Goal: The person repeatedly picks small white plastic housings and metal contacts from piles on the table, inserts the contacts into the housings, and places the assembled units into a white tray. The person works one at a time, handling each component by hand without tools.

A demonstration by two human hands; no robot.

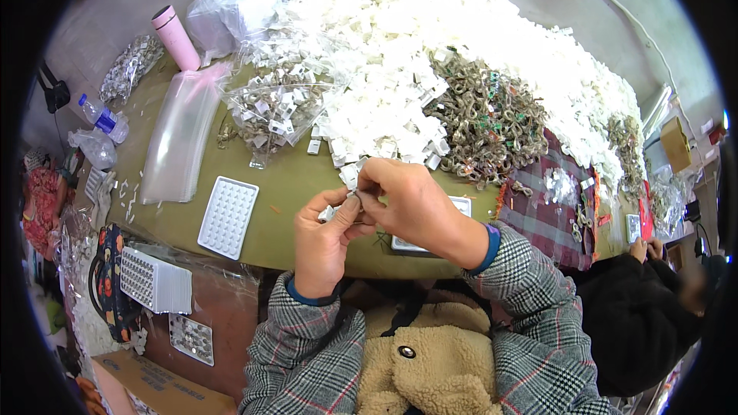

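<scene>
Over the near part of the green table, my left hand [321, 250] and my right hand [415, 204] meet with their fingertips together. My left hand is closed, with a small white plastic piece [328, 214] showing between its fingers. Pressed against the left thumb, the right fingers pinch something small that they mostly hide. Just beyond lies a big heap of white plastic pieces [377, 107], with a pile of grey-brown rings [488, 119] against its right side. A white tray with rows of hollows [228, 217] rests left of my hands. My right wrist partly covers another white tray [461, 206].
Clear plastic sleeves [178, 138], a filled clear bag [280, 104] and a pink bottle [176, 38] are at left. Stacked trays [157, 280] stand lower left, above a cardboard box [161, 384]. A plaid cloth [550, 207] lies at right, near another person in black [638, 315].
</scene>
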